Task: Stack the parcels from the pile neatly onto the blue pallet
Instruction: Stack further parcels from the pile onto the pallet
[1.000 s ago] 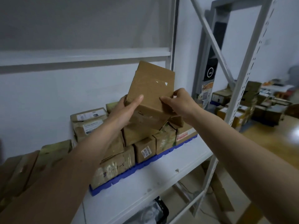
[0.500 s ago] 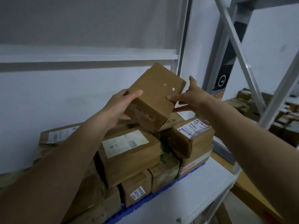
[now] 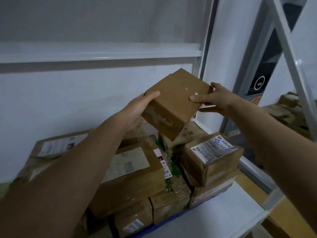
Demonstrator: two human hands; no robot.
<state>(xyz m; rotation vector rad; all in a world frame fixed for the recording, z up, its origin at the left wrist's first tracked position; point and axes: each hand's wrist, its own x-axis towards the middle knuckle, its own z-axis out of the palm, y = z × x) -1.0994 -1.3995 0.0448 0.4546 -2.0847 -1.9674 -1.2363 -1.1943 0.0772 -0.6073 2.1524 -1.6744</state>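
A white shelf board (image 3: 223, 215) is running along the near right, and a white metal beam (image 3: 103, 54) is crossing the scene above it, from the left edge to a grey upright post (image 3: 208, 40). A pale wall (image 3: 68, 103) is filling the far left behind the beam. At the right, a diagonal metal brace (image 3: 291, 57) is slanting down past a dark panel bearing a round white-ringed mark (image 3: 259, 82). Beyond the brace, at the far right, blurred cartons (image 3: 289, 110) are lying heaped.
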